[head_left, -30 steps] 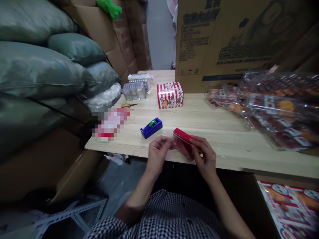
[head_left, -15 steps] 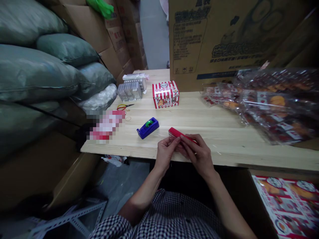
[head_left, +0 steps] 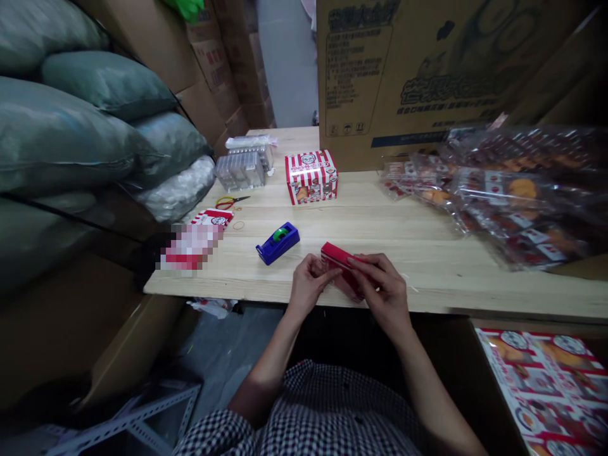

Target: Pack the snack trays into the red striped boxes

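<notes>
A flat red packet (head_left: 342,271) is held at the table's front edge, tilted with its red edge up. My left hand (head_left: 311,278) pinches its left side, thumb across the near face. On the right, my right hand (head_left: 382,285) grips the packet's other end, fingers over the top edge. A blue tape dispenser (head_left: 278,243) with a green core sits left of my hands. Behind it stands a red-and-white striped box (head_left: 311,177). Scissors (head_left: 231,201) with red and yellow handles lie further left.
Clear plastic cases (head_left: 240,171) stand at the table's back left. Wrapped packets (head_left: 513,202) are heaped on the right before a large carton (head_left: 361,82). A striped packet (head_left: 213,218) lies at the left edge. Printed sheets (head_left: 546,380) fill a box below right; grey sacks (head_left: 71,126) are piled left.
More of the red packet's face shows between my hands. My left fingers have shifted slightly left along it. The whole view has moved a little, so the table things appear further left.
</notes>
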{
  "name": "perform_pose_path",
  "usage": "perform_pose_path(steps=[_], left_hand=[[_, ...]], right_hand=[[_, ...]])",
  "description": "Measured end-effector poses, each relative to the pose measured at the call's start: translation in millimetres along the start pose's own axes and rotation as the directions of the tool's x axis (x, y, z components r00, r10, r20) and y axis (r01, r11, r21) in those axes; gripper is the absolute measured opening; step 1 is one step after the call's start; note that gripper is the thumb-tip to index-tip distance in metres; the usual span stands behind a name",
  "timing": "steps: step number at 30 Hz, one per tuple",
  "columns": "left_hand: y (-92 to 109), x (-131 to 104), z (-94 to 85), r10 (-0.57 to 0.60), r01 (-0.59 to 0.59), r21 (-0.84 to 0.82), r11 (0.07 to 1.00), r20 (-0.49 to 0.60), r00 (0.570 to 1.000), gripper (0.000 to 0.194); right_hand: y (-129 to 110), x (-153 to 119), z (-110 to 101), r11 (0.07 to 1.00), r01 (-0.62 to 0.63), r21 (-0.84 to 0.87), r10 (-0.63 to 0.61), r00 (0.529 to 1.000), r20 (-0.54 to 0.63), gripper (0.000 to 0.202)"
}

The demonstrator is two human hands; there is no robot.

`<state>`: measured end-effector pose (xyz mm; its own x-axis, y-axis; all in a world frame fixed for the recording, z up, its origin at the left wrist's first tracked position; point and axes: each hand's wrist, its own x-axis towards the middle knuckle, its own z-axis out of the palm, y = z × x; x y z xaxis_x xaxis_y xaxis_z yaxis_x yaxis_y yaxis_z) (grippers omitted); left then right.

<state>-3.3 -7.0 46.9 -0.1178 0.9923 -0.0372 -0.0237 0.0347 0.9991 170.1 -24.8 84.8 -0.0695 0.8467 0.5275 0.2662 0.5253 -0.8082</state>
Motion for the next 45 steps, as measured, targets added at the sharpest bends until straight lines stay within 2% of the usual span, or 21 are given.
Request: perform_pose_path(steps=[2, 4, 5, 7, 9, 12, 16, 19, 22, 24, 25, 27, 29, 31, 34, 36, 37, 39, 41, 43, 45], left_hand=[[10.2, -2.1, -8.8, 0.076, -0.073, 0.070, 0.995, -0.037, 0.996, 0.041], [25.8, -1.4, -16.2, 0.225, -0.212, 0.147, 0.966, -0.076, 0.971, 0.037], [33.5, 0.9, -18.7, 0.306, -0.291, 0.181, 0.939, -0.063, 0.950, 0.042], [44.8, 9.1, -21.4, 0.419, -0.422, 0.217, 0.880, 0.064, 0.906, 0.058], [48.3, 20.4, -21.3, 0.425, -0.481, 0.175, 0.859, 0.278, 0.861, 0.054], [44.4, 35.9, -19.8, 0.358, -0.450, 0.071, 0.890, 0.502, 0.787, 0.022], [42.1, 44.8, -26.8, 0.362, -0.457, 0.014, 0.889, 0.588, 0.723, 0.018], [44.7, 41.0, -39.1, 0.360, -0.482, 0.018, 0.876, 0.641, 0.678, 0.022], [42.6, 31.2, -49.1, 0.378, -0.533, 0.062, 0.844, 0.635, 0.674, 0.026], [35.6, 21.2, -49.4, 0.440, -0.604, 0.091, 0.792, 0.601, 0.668, 0.030], [30.4, 14.4, -46.8, 0.494, -0.655, 0.092, 0.750, 0.581, 0.647, 0.033], [18.1, -4.1, -35.9, 0.619, -0.772, 0.050, 0.633, 0.566, 0.544, 0.041], [6.1, -29.3, -18.7, 0.724, -0.864, -0.043, 0.501, 0.567, 0.391, 0.048], [-1.8, -57.4, 1.1, 0.771, -0.904, -0.125, 0.409, 0.577, 0.269, 0.051], [-2.6, -90.2, 26.2, 0.732, -0.909, -0.178, 0.377, 0.658, 0.175, 0.053], [0.6, -97.8, 34.7, 0.691, -0.897, -0.198, 0.395, 0.707, 0.148, 0.058], [1.6, -96.8, 35.6, 0.682, -0.887, -0.199, 0.416, 0.714, 0.159, 0.062], [1.0, -87.1, 30.5, 0.662, -0.863, -0.143, 0.485, 0.705, 0.255, 0.066], [-3.6, -72.3, 17.2, 0.606, -0.830, 0.014, 0.558, 0.676, 0.419, 0.061], [-10.4, -58.9, -1.2, 0.548, -0.774, 0.224, 0.592, 0.593, 0.590, 0.049], [-17.0, -50.9, -20.2, 0.496, -0.688, 0.394, 0.609, 0.487, 0.718, 0.043]], right_hand=[[-1.3, -0.6, 0.8, 1.000, -0.026, 0.000, 0.026, 1.000, 0.009, 0.034], [-3.2, -1.0, 0.3, 0.998, -0.056, -0.007, 0.056, 0.998, 0.019, 0.032], [-4.3, -1.1, -0.3, 0.998, -0.068, -0.015, 0.068, 0.997, 0.025, 0.030], [-6.6, -0.6, -1.9, 0.997, -0.075, -0.036, 0.076, 0.996, 0.037, 0.029], [-9.1, 0.6, -3.5, 0.995, -0.077, -0.066, 0.080, 0.996, 0.040, 0.028], [-13.5, 3.2, -4.5, 0.988, -0.096, -0.125, 0.103, 0.994, 0.049, 0.025], [-16.6, 0.4, 1.8, 0.978, -0.146, -0.148, 0.145, 0.989, -0.022, 0.023], [-12.6, -14.1, 12.2, 0.955, -0.287, -0.070, 0.274, 0.950, -0.150, 0.041], [-8.5, -40.3, 19.9, 0.915, -0.397, 0.075, 0.402, 0.871, -0.284, 0.075], [-12.4, -61.5, 20.8, 0.878, -0.441, 0.185, 0.478, 0.786, -0.392, 0.082], [-17.5, -71.9, 20.5, 0.847, -0.465, 0.256, 0.531, 0.734, -0.424, 0.077], [-33.2, -90.2, 20.2, 0.743, -0.496, 0.450, 0.663, 0.639, -0.390, 0.061], [-51.7, -102.5, 20.3, 0.613, -0.475, 0.631, 0.762, 0.567, -0.314, 0.049], [-66.7, -108.9, 16.9, 0.557, -0.400, 0.727, 0.799, 0.498, -0.338, 0.041], [-78.5, -118.3, -10.2, 0.613, -0.292, 0.734, 0.781, 0.365, -0.507, 0.036], [-83.7, -132.7, -49.1, 0.677, -0.271, 0.684, 0.735, 0.282, -0.617, 0.038], [-86.5, -143.2, -74.1, 0.724, -0.273, 0.634, 0.689, 0.233, -0.686, 0.038], [-92.1, -170.0, -131.2, 0.814, -0.298, 0.499, 0.559, 0.166, -0.812, 0.034], [-95.4, -201.1, -189.0, 0.873, -0.340, 0.349, 0.400, 0.090, -0.912, 0.033], [-94.8, -233.0, -236.7, 0.860, -0.419, 0.291, 0.304, -0.037, -0.952, 0.035], [-91.3, -264.0, -267.3, 0.819, -0.458, 0.347, 0.338, -0.105, -0.935, 0.034]])
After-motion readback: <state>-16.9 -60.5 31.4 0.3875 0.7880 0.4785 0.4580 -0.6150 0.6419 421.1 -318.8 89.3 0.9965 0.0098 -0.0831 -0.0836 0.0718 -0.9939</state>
